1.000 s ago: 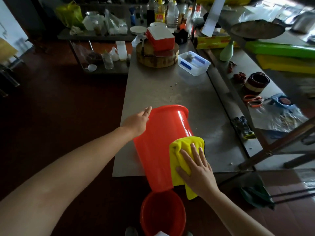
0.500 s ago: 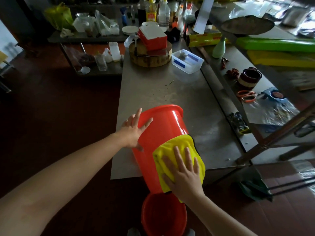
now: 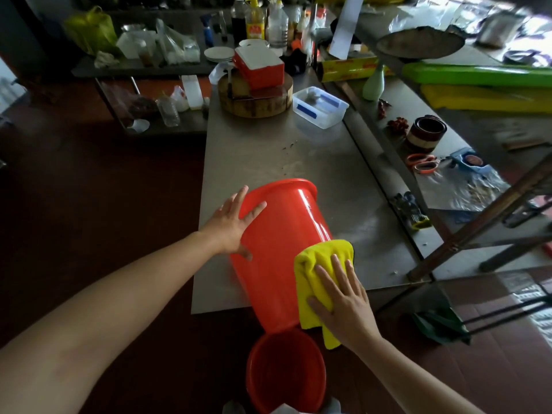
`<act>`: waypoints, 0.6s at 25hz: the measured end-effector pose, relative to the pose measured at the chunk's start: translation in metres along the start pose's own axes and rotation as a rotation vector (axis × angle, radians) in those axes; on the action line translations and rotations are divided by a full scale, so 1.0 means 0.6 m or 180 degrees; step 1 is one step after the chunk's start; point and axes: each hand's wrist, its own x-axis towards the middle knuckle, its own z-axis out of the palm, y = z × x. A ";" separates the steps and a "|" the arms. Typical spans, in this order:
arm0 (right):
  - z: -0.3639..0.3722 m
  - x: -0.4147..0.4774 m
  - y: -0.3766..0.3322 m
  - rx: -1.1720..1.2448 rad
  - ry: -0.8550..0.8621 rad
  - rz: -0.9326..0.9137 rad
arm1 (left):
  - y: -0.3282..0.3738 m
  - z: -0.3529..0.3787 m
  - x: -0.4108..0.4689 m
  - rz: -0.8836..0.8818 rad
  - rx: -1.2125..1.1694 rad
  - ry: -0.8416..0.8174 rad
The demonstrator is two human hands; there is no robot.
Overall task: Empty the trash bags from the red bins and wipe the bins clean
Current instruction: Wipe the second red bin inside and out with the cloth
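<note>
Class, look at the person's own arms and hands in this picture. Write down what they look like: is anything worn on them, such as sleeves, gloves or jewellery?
The left hand and the right hand wear no gloves, and no rings show. Both arms are uncovered as far as the picture reaches, with no sleeve in view. Neither wrist carries a watch or bracelet.

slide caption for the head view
Right hand presses yellow cloth to a tipped red bin on the table; left hand braces it.

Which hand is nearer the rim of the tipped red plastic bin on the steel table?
Left. The left hand rests on the red bin wall right at the rim; the right hand presses the yellow cloth near its base end.
</note>
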 end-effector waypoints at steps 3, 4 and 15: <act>-0.006 -0.001 0.004 0.0164 -0.0023 0.0227 | 0.004 -0.007 0.001 0.0088 -0.0333 0.0080; -0.006 0.003 -0.003 0.0026 -0.0039 0.0157 | -0.001 -0.014 0.002 0.0136 -0.0475 0.0068; -0.020 0.244 -0.164 -0.0731 -0.0303 -0.0302 | -0.030 -0.034 0.008 0.0270 -0.1031 -0.0121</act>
